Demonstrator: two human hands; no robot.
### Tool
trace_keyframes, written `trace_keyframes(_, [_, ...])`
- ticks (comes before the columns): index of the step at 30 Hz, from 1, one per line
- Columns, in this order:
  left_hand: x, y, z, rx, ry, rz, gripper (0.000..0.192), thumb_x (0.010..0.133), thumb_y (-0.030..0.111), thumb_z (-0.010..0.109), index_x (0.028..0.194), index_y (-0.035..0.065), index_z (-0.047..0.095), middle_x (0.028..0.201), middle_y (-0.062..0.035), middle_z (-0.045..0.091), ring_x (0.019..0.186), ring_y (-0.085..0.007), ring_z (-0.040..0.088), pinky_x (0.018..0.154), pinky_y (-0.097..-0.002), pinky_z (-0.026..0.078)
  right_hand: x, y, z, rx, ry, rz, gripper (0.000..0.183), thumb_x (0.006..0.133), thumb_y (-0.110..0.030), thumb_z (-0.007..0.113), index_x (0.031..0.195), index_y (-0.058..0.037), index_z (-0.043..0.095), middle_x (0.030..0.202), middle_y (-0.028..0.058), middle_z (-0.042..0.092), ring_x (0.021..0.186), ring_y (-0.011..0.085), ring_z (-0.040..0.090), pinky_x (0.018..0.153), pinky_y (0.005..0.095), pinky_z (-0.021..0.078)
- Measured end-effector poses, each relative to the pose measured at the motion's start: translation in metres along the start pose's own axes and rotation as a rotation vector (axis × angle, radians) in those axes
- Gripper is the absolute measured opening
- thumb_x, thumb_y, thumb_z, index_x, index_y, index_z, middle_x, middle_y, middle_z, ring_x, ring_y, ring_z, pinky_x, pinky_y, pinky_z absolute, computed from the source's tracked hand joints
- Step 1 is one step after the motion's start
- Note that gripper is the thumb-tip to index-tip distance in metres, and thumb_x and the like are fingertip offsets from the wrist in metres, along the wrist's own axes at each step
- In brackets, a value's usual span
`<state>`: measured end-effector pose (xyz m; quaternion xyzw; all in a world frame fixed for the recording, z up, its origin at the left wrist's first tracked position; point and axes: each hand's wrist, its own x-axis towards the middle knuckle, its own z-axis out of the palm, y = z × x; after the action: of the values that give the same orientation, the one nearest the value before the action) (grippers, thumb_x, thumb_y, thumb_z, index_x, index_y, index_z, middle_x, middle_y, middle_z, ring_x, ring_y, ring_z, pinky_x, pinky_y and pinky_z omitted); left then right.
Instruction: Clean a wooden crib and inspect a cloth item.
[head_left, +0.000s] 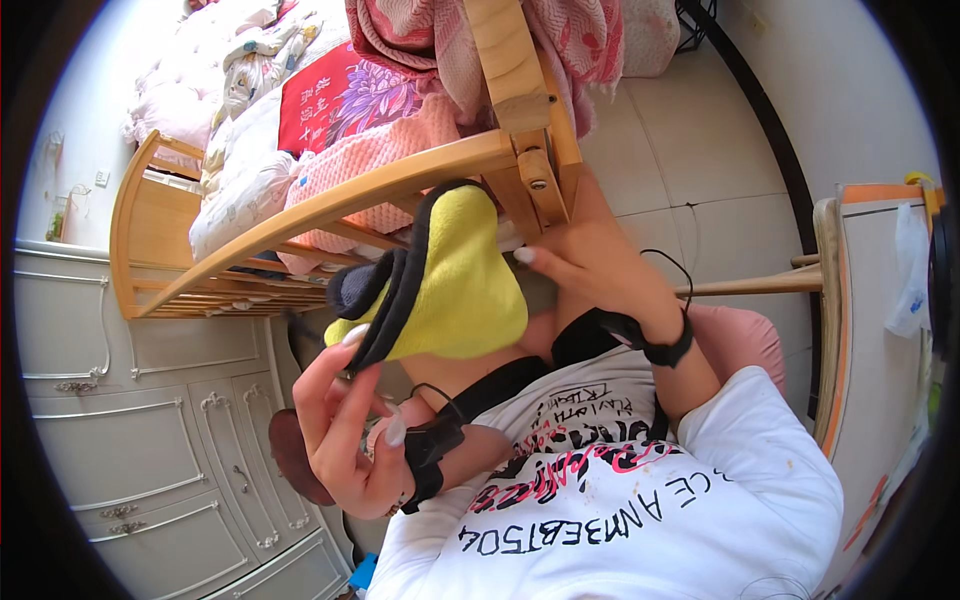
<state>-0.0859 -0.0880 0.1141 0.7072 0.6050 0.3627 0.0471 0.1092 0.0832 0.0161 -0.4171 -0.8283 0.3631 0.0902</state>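
My left hand (341, 442) pinches the black-bound edge of a yellow plush cloth (465, 277) between its fingers. The cloth hangs folded over my lap, and a dark grey patch of its other side shows at the left. Close to the cloth's right edge is my right hand (600, 262), slightly blurred, with its thumb apart and nothing visible in its grip. It is beside the wooden corner post (536, 180) of a bed, which meets the curved wooden rail (337, 206). Whether the right fingers touch the post cannot be told.
Beyond the rail, the bed holds a pink waffle blanket (375, 157), a red printed cloth (330, 97) and bedding. A grey cabinet (150, 435) stands at the left. Right of me are a pink seat (739, 345) and a wooden-edged table (829, 315).
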Motion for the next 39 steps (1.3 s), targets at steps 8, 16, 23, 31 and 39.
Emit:
trace_keyframes(8, [0.004, -0.022, 0.005, -0.298, -0.230, 0.060, 0.029, 0.073, 0.004, 0.057, 0.098, -0.0111, 0.060, 0.113, -0.0222, 0.053, 0.064, -0.0181, 0.055, 0.063, -0.0265, 0.046, 0.004, -0.002, 0.039, 1.261, -0.413, -0.194, 0.043, 0.096, -0.031, 0.044, 0.124, 0.0008, 0.047, 0.116, 0.0039, 0.056, 0.105, 0.0132, 0.052, 0.093, 0.0278, 0.0409])
trace_keyframes(16, [0.028, -0.041, 0.048, -0.098, -0.305, -0.255, 0.028, 0.075, 0.021, 0.066, 0.093, 0.0006, 0.059, 0.092, -0.0122, 0.058, 0.079, -0.0255, 0.059, 0.068, -0.0340, 0.047, -0.017, -0.024, 0.003, 1.090, 0.186, -0.645, 0.027, 0.084, -0.012, 0.055, 0.106, 0.0038, 0.054, 0.110, 0.0160, 0.058, 0.104, 0.0236, 0.056, 0.090, 0.0342, 0.0432])
trace_keyframes(23, [0.049, -0.052, 0.086, -0.510, -0.226, -0.131, 0.033, 0.076, 0.016, 0.066, 0.103, -0.0008, 0.058, 0.089, -0.0137, 0.060, 0.074, -0.0271, 0.058, 0.069, -0.0317, 0.046, -0.023, -0.015, 0.001, 1.217, 0.219, -0.676, 0.029, 0.084, -0.023, 0.062, 0.100, 0.0013, 0.059, 0.109, 0.0189, 0.058, 0.100, 0.0282, 0.059, 0.085, 0.0378, 0.0485])
trace_keyframes(31, [0.041, -0.034, 0.073, -0.879, -0.107, -0.304, 0.018, 0.083, 0.010, 0.062, 0.094, -0.0032, 0.059, 0.070, -0.0078, 0.055, 0.064, -0.0061, 0.048, 0.059, -0.0218, 0.041, -0.020, 0.022, 0.009, 1.140, 0.333, -0.203, 0.026, 0.086, -0.013, 0.058, 0.107, 0.0023, 0.057, 0.100, 0.0102, 0.062, 0.089, 0.0160, 0.060, 0.077, 0.0285, 0.0492])
trace_keyframes(39, [0.042, -0.009, 0.079, -0.654, 0.129, -0.182, 0.018, 0.084, 0.013, 0.061, 0.080, -0.0034, 0.056, 0.056, -0.0050, 0.050, 0.050, -0.0081, 0.045, 0.048, -0.0228, 0.038, -0.009, 0.028, 0.006, 0.741, 0.057, -0.070, 0.028, 0.093, -0.018, 0.046, 0.103, 0.0061, 0.056, 0.088, 0.0110, 0.063, 0.079, 0.0173, 0.062, 0.074, 0.0293, 0.0505])
